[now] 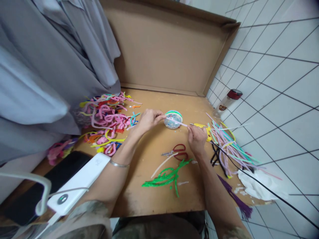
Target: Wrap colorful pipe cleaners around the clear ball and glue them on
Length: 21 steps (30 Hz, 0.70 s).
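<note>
- From my remote post on the head camera, I find the pale lilac strip (177, 121) up in front of the small round tub (171, 125), between the two hands.
- Left hand (150, 120): fingers pinched on the strip's left end.
- Right hand (196, 137): fingers gripping the strip's other end, nearer to my viewpoint.
- Key relation: the strip's long axis runs from left hand to right, dropping slightly in view towards the right. It crosses the face of the tub. I cannot tell whether the two touch.
- I note the left fingers as the closer pair to the tub, at its left edge; the right fingers stand just clear of its right side.
- Yellow glue gun (200, 126): just beside the right hand and partly hidden by it, nozzle pointing left towards the tub. I cannot confirm contact with the hand.
- On the desk (147, 202), nearer to me than the tub, I record red-handled scissors (183, 156) and green fuzzy stems (163, 178).
- Loose straight stems (225, 146) lie right of the right hand; a curled pink heap (109, 114) lies left of the left.
</note>
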Each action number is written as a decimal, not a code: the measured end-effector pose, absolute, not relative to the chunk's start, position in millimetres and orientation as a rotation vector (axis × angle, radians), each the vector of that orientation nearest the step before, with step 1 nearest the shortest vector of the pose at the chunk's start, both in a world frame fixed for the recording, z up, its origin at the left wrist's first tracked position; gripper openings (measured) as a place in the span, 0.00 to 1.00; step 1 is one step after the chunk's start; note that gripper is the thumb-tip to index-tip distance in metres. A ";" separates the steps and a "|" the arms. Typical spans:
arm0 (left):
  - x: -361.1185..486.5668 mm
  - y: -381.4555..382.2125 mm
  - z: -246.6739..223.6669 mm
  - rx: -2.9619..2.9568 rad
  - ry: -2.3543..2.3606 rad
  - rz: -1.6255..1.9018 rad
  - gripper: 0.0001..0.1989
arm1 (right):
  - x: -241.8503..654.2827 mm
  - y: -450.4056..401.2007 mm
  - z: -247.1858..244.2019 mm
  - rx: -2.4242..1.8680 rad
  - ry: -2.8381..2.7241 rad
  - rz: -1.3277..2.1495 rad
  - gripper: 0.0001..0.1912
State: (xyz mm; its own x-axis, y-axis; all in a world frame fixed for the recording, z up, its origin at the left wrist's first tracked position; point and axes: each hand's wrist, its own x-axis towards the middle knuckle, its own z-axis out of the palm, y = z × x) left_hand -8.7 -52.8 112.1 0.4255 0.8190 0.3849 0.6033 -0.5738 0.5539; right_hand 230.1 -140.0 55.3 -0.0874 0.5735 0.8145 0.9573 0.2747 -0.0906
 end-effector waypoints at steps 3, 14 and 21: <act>-10.5 -51.1 111.0 2.347 1.215 0.931 0.18 | 232.3 -139.2 53.8 -1.441 -1.743 -0.585 0.16; -23.4 -42.5 109.0 2.330 1.218 1.040 0.16 | 237.8 -136.8 53.6 -1.502 -1.612 -0.741 0.18; -25.6 -42.6 111.6 2.307 1.294 1.079 0.15 | 240.7 -136.0 52.6 -1.498 -1.620 -0.697 0.17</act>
